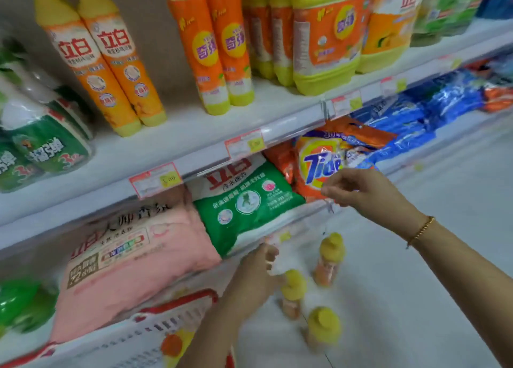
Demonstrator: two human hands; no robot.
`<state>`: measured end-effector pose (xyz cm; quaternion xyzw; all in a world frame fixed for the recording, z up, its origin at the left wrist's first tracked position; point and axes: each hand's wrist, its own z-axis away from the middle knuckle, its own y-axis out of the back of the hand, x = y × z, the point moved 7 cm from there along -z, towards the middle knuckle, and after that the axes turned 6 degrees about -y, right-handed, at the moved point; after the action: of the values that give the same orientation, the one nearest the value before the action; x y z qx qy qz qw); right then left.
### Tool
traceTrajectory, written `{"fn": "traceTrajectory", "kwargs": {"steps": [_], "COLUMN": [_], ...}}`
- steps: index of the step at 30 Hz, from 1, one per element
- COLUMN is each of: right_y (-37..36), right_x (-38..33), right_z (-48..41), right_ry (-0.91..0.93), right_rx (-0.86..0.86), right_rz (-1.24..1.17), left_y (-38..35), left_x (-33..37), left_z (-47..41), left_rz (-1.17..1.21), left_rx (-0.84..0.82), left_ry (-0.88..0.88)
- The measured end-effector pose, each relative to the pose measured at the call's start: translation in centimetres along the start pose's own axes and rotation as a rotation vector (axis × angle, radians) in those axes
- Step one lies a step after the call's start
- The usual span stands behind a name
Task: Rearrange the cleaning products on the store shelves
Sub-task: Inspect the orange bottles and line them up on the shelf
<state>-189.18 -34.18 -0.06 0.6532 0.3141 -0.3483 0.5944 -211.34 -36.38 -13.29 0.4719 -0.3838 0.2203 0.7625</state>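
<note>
Under the shelf rail [291, 124], plump pillow-shaped bags [247, 201] of crinkly film

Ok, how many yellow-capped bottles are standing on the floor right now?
3: the far bottle below the right hand, the middle bottle beside the left hand, the near bottle closest to the camera. The left arm may hide more.

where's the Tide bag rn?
Head view, right of centre: the Tide bag lies on the lower shelf, between the green bag and the blue bags, just behind the right hand.
</note>
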Motion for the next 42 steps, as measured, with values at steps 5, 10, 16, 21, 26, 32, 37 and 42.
{"fn": "traceTrajectory", "kwargs": {"steps": [5,10,16,21,26,32,37,42], "right_y": [-1.4,-8.4,-11.1,-10.3,-7.0,1.6,3.4,-1.3], "right_x": [14.5,20.0,20.5,18.3,10.7,-7.9,-20.5,-25.8], "right_z": [2.7,4.6,5.3,4.1,3.9,3.7,2.5,-2.6], "right_ry": [-0.351,-0.393,-0.331,-0.26,-0.08,0.426,0.656,0.719], "right_rx": [-0.037,-0.174,0.013,-0.097,-0.101,0.062,0.105,0.095], "right_rz": [-0.001,-0.148,-0.166,0.074,0.059,-0.011,-0.123,-0.062], "left_y": [-4.6,-6.6,-6.9,-4.9,2.3,16.3,26.2,32.2], "left_x": [-3.7,-4.0,-4.1,-1.2,7.1,18.2,21.6,19.8], "left_z": [0.9,1.6,1.8,3.1,5.5,14.3,16.5,12.3], "left_rz": [0.088,0.116,0.153,0.205,0.273,0.188,0.037,-0.069], "left_rx": [0.157,0.314,0.441,0.509,0.532,0.791,0.84,0.744], "left_ry": [0.177,0.192,0.173,0.094,-0.176,-0.489,-0.651,-0.624]}}
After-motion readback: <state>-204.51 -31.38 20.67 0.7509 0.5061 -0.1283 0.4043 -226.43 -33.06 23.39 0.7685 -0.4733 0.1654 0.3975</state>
